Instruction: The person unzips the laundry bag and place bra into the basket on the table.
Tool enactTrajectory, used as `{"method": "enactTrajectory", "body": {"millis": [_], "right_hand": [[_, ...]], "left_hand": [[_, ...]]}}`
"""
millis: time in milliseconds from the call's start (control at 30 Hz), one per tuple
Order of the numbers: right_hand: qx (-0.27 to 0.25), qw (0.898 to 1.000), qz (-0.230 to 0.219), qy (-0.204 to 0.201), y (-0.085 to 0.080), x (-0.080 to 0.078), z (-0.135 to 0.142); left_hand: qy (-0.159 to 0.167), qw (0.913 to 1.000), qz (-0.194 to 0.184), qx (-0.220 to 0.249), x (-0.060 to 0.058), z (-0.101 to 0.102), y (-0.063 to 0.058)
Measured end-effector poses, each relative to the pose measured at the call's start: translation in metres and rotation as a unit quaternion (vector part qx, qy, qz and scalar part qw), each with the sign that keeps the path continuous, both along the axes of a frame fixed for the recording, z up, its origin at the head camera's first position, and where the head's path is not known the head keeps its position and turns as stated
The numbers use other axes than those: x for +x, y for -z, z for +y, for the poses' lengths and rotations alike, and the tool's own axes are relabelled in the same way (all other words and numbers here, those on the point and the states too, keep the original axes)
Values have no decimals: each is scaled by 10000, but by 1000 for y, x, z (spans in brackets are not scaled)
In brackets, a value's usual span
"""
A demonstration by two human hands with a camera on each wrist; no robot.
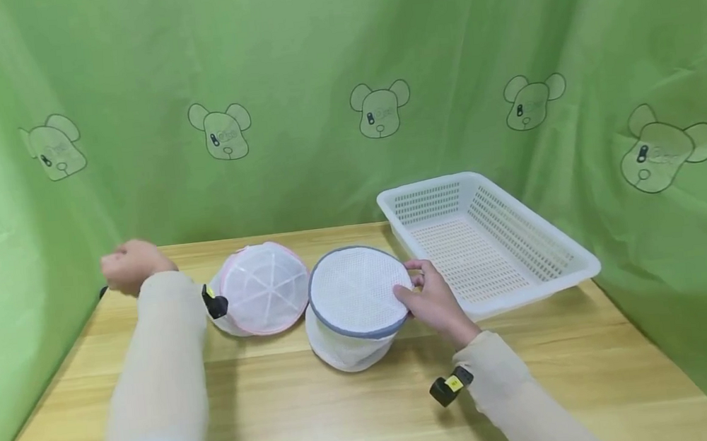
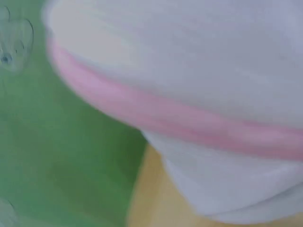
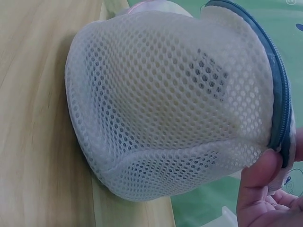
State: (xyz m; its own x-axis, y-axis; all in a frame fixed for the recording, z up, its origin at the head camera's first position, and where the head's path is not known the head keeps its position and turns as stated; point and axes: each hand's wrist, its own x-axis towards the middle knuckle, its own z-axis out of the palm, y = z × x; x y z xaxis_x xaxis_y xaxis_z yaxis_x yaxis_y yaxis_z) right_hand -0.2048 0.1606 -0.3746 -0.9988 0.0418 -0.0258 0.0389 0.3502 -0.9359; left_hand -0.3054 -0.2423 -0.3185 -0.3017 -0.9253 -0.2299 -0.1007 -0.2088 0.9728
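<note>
A white mesh laundry bag [image 1: 360,291] with a blue-grey zippered rim stands tilted on the table. My right hand [image 1: 433,299] grips its rim at the right side, the thumb [image 3: 260,172] pressed by the end of the zipper in the right wrist view. To its left sits a second white laundry bag [image 1: 267,289], trimmed in pink. My left hand [image 1: 135,266] is raised beyond that bag's left side, blurred, its fingers mostly turned from view. Close up in the left wrist view, the pink trim [image 2: 189,120] is blurred and the hand itself is out of frame.
A white plastic basket [image 1: 402,233] with slotted walls stands at the back right, just behind my right hand. Green curtain [image 1: 304,175] with bear-head prints surrounds the wooden table [image 1: 296,425] at the back and sides.
</note>
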Motion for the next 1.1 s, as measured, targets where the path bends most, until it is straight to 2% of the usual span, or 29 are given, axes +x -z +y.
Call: {"method": "enactTrajectory", "body": {"millis": [33, 100, 200, 300, 367, 400, 433, 467, 500, 533, 600, 633, 667, 700, 733, 767, 800, 833, 900, 1000, 1067, 1100], "right_hand": [[-5, 10000, -4, 1, 0, 0, 0], [-25, 10000, -16, 4, 0, 0, 0], [-50, 10000, -22, 16, 0, -1, -1], [-113, 9999, -12, 10, 0, -1, -1], [-168, 9999, -15, -1, 0, -1, -2], [-203, 9998, -28, -4, 0, -1, -3], [-237, 9997, -45, -3, 0, -1, -3], [-264, 9996, -68, -5, 0, -1, -4], [-300, 9995, -89, -5, -1, -1, -4], [-351, 9993, -96, -17, -1, -1, -5], [-444, 9990, -98, -40, -1, 0, -6], [-485, 9988, -90, -62, -1, 0, -6], [-524, 9986, -82, -85, -1, 1, -7], [-553, 9984, -63, -108, -1, 1, -8], [-563, 9983, -46, -127, -1, 1, -9], [-563, 9983, -34, -136, 0, 1, -10], [-558, 9983, -21, -150, 0, 0, -10], [-543, 9984, 4, -172, 1, 0, -10], [-532, 9984, 54, -202, 1, -1, -11], [-553, 9981, 94, -236, 0, -3, -12], [-601, 9979, 99, -229, -1, -3, -14], [-628, 9977, 77, -231, -2, -3, -15]], "left_hand": [[100, 9997, 209, -31, -3, 2, -4], [618, 9966, 488, -237, -10, 11, -13], [1167, 9885, 795, -538, -17, 36, -24], [1866, 9764, 917, -584, -9, 66, -31], [2579, 9612, 821, -525, 4, 86, -32], [3008, 9496, 712, -517, 12, 95, -32], [3525, 9325, 567, -543, 21, 102, -32], [4105, 9093, 363, -578, 31, 109, -31], [4717, 8791, 128, -671, 41, 115, -29], [5306, 8437, -80, -806, 51, 120, -27], [6421, 7586, -331, -1050, 71, 129, -17], [6924, 7110, -449, -1144, 81, 134, -12], [7335, 6671, -566, -1174, 91, 138, -6], [7660, 6298, -623, -1126, 100, 143, 1], [7904, 6016, -656, -946, 109, 149, 9], [8082, 5815, -675, -647, 117, 155, 16], [8167, 5718, -717, -315, 125, 160, 23], [8189, 5687, -766, 27, 132, 166, 29], [8085, 5775, -772, 829, 146, 177, 41], [7733, 6040, -659, 1812, 161, 192, 54], [7412, 6298, -474, 2273, 166, 201, 59], [7201, 6470, -367, 2482, 167, 204, 60]]}}
